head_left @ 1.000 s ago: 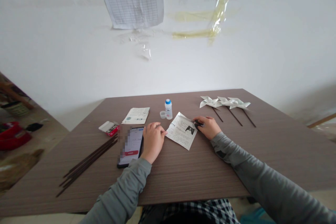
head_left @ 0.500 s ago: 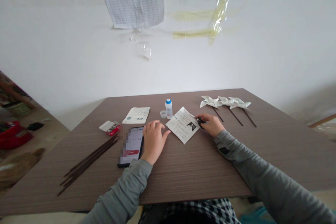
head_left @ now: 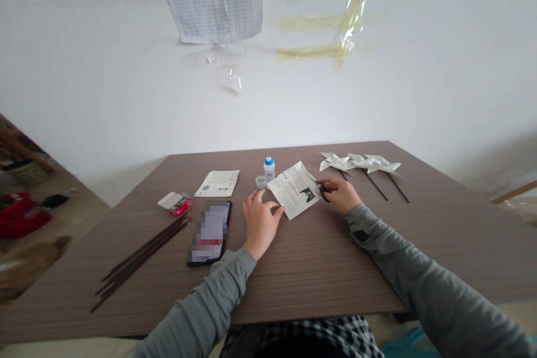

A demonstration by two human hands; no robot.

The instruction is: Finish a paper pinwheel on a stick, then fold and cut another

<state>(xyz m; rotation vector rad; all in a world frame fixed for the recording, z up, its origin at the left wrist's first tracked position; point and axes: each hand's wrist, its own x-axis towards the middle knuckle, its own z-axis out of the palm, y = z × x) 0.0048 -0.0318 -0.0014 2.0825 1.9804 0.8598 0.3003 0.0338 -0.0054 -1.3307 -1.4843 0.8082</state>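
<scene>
A square printed sheet (head_left: 292, 193) lies turned at an angle between my hands. My left hand (head_left: 260, 222) is beside its lower left edge, fingers apart, with the thumb and fingertips close to the paper. At the sheet's right corner my right hand (head_left: 340, 194) is closed on small black-handled scissors (head_left: 324, 191), whose blades are mostly hidden. Just behind the sheet stands a small white bottle with a blue cap (head_left: 269, 169), and a clear round cup (head_left: 260, 182) sits beside it.
A phone (head_left: 210, 233), an open red-and-white box (head_left: 176, 203), thin dark sticks (head_left: 140, 260) and a stack of printed paper (head_left: 217, 183) are on the left of the table (head_left: 302, 291). Paper pinwheels (head_left: 364, 163) on sticks lie at the back right.
My left hand has moved right, from the phone's edge to the sheet. The sheet has turned and shifted slightly away from me. My right hand has shifted a little to the right.
</scene>
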